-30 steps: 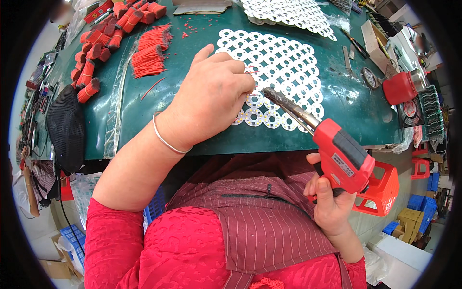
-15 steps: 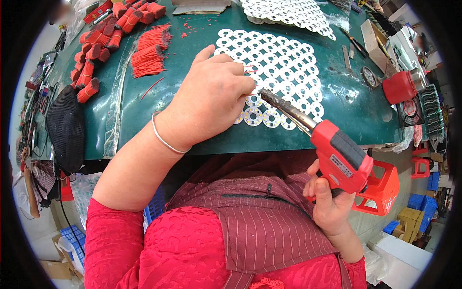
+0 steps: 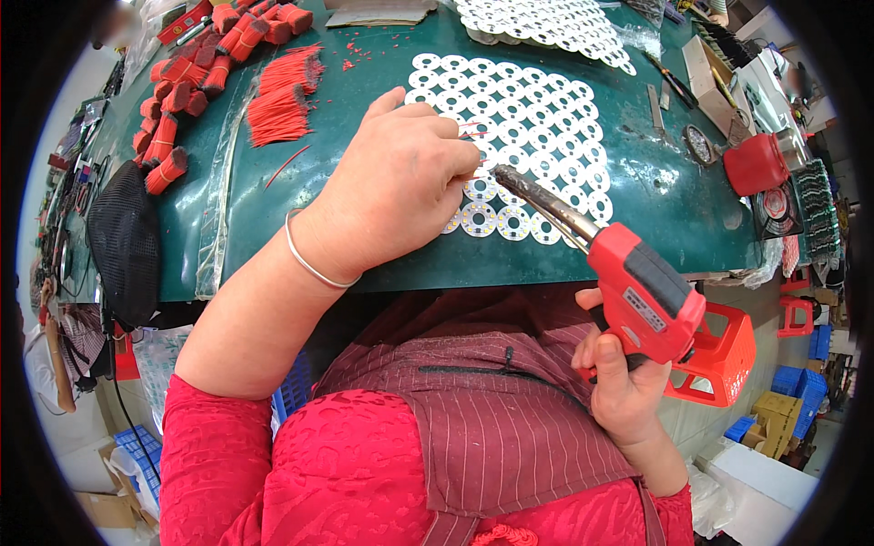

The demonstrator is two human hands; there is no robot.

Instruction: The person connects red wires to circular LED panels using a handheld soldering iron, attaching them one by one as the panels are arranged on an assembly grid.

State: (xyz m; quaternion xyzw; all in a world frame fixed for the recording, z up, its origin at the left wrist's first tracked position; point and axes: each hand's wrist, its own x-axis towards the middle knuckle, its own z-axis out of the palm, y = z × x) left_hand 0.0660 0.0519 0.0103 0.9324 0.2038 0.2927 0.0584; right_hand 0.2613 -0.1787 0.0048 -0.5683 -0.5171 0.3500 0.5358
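Observation:
In my right hand (image 3: 628,378) is a red and black soldering gun (image 3: 645,296), its dark metal tip angled up and left over a panel of white round LED boards (image 3: 546,136). The index finger of that hand is off the trigger, the others wrap the handle. My left hand (image 3: 401,182) is closed in a pinch over the panel's left part, with short red wire (image 3: 475,176) showing at the fingertips beside the soldering tip. The pinch point itself is mostly hidden by my knuckles. More red wire ends stick out just beyond the fingers.
A pile of cut red wires (image 3: 284,107) lies left of the panel, with one loose wire (image 3: 288,166) nearby. Bundled red wires (image 3: 167,171) are heaped farther left by a black mesh item (image 3: 126,244). More boards (image 3: 546,27) lie behind; a red container (image 3: 756,166) stands right.
My right index finger has lifted and straightened away from the soldering gun's trigger. The gun's tip and my left hand have barely shifted.

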